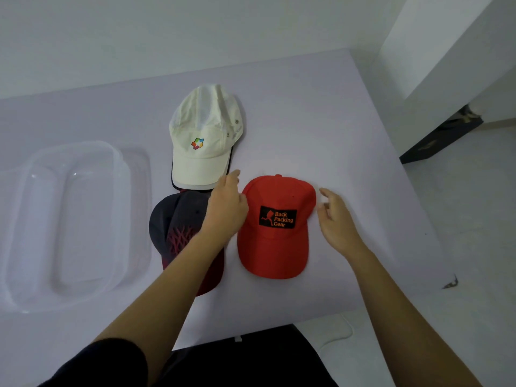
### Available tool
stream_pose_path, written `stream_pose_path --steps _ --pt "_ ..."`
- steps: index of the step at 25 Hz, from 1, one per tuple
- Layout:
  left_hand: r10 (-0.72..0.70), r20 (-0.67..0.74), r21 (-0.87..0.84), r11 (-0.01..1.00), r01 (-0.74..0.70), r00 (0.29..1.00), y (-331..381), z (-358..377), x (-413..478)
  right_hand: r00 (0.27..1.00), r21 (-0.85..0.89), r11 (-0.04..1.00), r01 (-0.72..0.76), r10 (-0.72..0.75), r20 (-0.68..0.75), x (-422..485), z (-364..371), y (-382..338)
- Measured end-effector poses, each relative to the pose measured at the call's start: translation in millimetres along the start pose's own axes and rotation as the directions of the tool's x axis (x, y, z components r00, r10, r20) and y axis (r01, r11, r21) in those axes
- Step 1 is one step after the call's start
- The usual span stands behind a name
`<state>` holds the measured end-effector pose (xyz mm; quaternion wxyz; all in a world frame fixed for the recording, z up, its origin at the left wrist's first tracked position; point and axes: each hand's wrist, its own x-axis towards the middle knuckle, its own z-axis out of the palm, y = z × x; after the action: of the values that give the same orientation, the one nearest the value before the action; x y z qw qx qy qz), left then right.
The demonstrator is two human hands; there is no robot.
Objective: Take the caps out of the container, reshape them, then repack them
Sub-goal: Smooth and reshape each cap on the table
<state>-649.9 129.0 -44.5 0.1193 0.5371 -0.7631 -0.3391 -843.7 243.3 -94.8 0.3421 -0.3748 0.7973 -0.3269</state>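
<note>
A red cap (275, 247) with a black "Back Packing Gear" patch lies upright on the table, brim toward me. My left hand (226, 208) rests against its left side, fingers spread. My right hand (336, 219) hovers just off its right side, fingers apart, holding nothing. A cream cap (205, 129) with a coloured logo lies behind, stacked on a dark-edged cap. A dark navy and red cap (178, 219) lies to the left, partly under my left forearm. The clear plastic container (36, 297) sits at the table's left with no caps in it.
The pale lilac table (335, 121) ends at the right and near edges. A white wall runs behind it. On the floor to the right lies a dark flat object (441, 138). A white cable (343, 331) lies below the front edge.
</note>
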Motion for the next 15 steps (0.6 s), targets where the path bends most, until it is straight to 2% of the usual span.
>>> stream_pose_path --steps 1,2,5,6,8,10,13,15 --pt "0.036 -0.02 -0.002 0.999 -0.036 0.999 -2 6 -20 1.0 -0.034 0.999 0.005 -0.005 0.004 -15 4 8" --pt "0.059 0.03 -0.013 0.998 -0.059 0.998 -7 15 -42 1.0 -0.075 0.997 0.007 -0.005 0.026 -33 11 16" --pt "0.029 0.321 0.075 0.996 -0.056 0.947 -30 51 -88 0.983 -0.163 0.978 0.126 -0.102 0.15 -71 40 37" --pt "-0.002 0.361 0.133 0.99 -0.049 0.933 -37 63 -92 0.972 -0.232 0.955 0.187 -0.145 0.187 -76 48 42" --pt "-0.047 0.371 0.191 0.981 -0.026 0.927 -41 77 -92 0.966 -0.423 0.874 0.238 -0.17 0.193 -77 62 48" --pt "-0.03 0.326 0.194 0.98 -0.036 0.945 -41 83 -89 0.976 -0.541 0.813 0.214 -0.195 0.093 -71 74 47" --pt "-0.05 0.262 0.27 0.963 -0.023 0.964 -44 90 -83 0.956 -0.557 0.807 0.196 -0.284 -0.074 -64 89 47" --pt "-0.048 0.23 0.255 0.967 -0.012 0.972 -45 90 -83 0.94 -0.526 0.824 0.211 -0.319 -0.123 -66 91 49"
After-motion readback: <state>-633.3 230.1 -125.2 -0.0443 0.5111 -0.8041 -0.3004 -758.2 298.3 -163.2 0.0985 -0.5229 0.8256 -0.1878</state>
